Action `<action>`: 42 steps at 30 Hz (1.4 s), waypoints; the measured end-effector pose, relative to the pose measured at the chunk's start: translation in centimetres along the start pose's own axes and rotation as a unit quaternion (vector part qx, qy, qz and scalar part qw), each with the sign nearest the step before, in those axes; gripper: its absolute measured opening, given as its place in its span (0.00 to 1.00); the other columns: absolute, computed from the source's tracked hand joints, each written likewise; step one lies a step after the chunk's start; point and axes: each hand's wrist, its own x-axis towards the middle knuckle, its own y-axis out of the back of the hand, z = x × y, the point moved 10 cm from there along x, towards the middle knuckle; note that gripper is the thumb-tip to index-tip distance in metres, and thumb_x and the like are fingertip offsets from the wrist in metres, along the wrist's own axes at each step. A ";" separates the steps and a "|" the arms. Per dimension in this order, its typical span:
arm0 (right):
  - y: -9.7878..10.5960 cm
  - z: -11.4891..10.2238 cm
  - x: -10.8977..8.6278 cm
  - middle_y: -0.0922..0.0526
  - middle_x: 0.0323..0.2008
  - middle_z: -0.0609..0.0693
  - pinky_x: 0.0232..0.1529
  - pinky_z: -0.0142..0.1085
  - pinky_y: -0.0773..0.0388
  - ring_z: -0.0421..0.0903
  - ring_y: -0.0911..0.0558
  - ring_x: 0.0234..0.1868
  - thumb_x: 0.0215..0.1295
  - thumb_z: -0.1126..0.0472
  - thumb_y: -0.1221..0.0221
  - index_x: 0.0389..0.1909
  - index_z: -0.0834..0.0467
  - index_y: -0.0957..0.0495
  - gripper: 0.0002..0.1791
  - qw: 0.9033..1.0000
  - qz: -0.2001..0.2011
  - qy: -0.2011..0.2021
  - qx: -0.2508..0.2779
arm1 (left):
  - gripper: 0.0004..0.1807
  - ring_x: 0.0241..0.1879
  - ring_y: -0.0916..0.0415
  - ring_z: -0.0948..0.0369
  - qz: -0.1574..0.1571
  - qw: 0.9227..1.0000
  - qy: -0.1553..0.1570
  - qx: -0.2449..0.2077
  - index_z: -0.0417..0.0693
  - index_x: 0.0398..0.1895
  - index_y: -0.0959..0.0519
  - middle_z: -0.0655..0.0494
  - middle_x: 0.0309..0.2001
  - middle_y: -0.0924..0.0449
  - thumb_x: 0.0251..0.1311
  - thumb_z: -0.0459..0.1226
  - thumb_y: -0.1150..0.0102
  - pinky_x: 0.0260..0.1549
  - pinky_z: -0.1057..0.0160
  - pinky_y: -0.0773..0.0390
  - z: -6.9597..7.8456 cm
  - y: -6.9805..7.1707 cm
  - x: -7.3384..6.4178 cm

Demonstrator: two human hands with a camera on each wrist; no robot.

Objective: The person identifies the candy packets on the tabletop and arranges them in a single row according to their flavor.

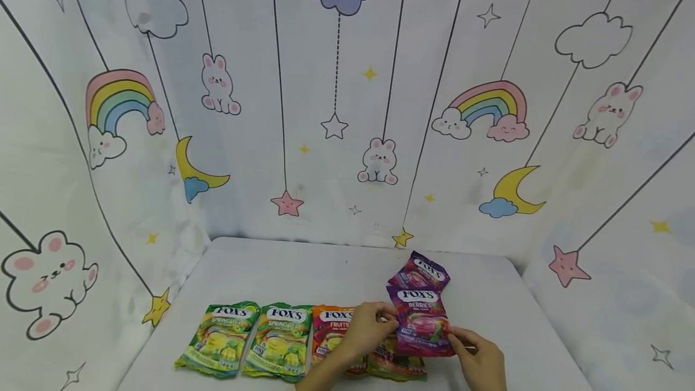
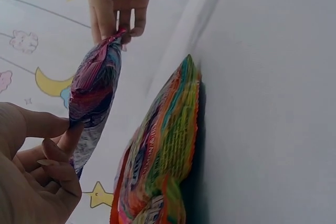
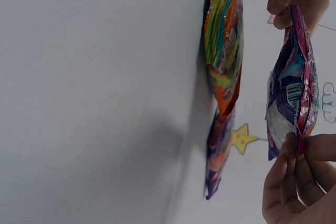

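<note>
Both hands hold up a purple Fox's Berries candy bag (image 1: 420,323) above the table. My left hand (image 1: 371,329) pinches its left edge between thumb and fingers. On the lower right corner, my right hand (image 1: 479,355) pinches the bag between thumb and fingertips. In the left wrist view the bag (image 2: 97,90) hangs between the two hands, seen edge-on. Below it lies a green and orange candy bag (image 1: 399,368), mostly hidden by the held bag and my left hand. A second purple Berries bag (image 1: 420,273) lies just behind, its lower part covered from view.
Along the front of the white table (image 1: 282,264), two green Spring Tea candy bags (image 1: 221,340) (image 1: 279,343) lie side by side at the left. An orange Fruits candy bag (image 1: 328,330) lies beside them, partly behind my left forearm. Printed fabric walls (image 1: 326,210) enclose the table.
</note>
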 end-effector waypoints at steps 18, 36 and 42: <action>0.5 4.1 0.2 0.09 0.36 0.56 0.30 0.33 0.16 0.47 0.11 0.32 0.64 0.49 0.29 0.47 0.62 0.11 0.21 0.999 -0.028 -0.026 -0.010 | 0.05 0.26 0.25 0.75 0.001 0.997 -0.028 0.072 0.45 0.39 0.11 0.69 0.31 0.16 0.61 0.35 0.29 0.26 0.71 0.24 -0.3 -3.4 0.4; 0.8 6.2 0.5 0.09 0.38 0.59 0.34 0.40 0.14 0.55 0.09 0.37 0.60 0.35 0.31 0.48 0.62 0.11 0.33 0.997 -0.050 -0.043 -0.044 | 0.05 0.30 0.26 0.75 -0.016 0.992 0.016 0.123 0.51 0.40 0.11 0.73 0.28 0.19 0.62 0.36 0.29 0.32 0.69 0.24 -1.7 -5.8 0.8; 1.1 6.9 0.6 0.09 0.38 0.59 0.34 0.42 0.14 0.57 0.09 0.37 0.60 0.37 0.30 0.48 0.63 0.11 0.32 0.996 -0.053 -0.052 -0.040 | 0.06 0.30 0.26 0.75 -0.024 0.991 0.014 0.131 0.50 0.41 0.11 0.73 0.28 0.19 0.62 0.36 0.29 0.34 0.69 0.24 -1.7 -6.5 1.0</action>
